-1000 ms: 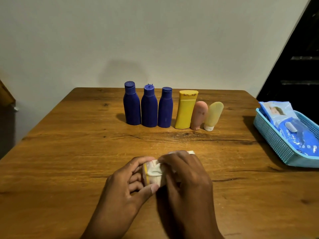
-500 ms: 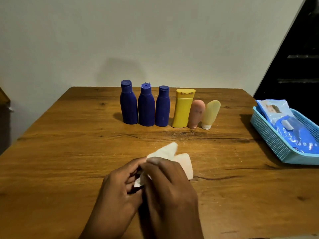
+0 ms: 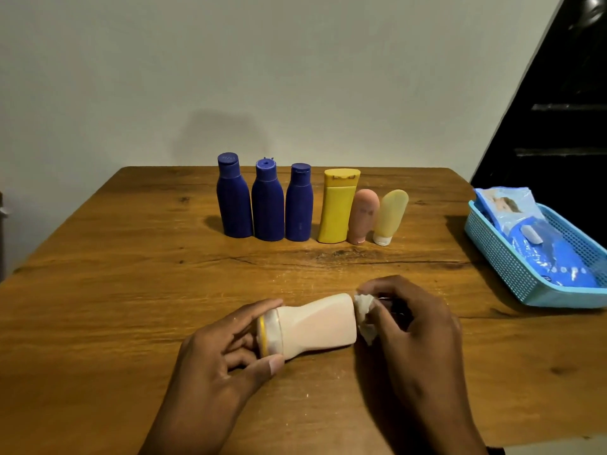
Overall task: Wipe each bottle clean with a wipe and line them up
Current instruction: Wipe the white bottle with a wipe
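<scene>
Bottle [image 3: 315, 325] now uncovered, left hand [image 3: 216, 362] gripping cap; right hand [image 3: 414, 326] pinches wipe [image 3: 364, 311], seemingly half-hidden.

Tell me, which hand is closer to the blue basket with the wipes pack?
The right hand. It is at the cream bottle's base holding a crumpled wipe, on the side toward the blue basket. The left hand grips the bottle's cap end, farther from the basket.

Matt plastic bottle [image 3: 315, 325], crumpled cloth wipe [image 3: 364, 315], grainy wooden table [image 3: 131, 290].
</scene>
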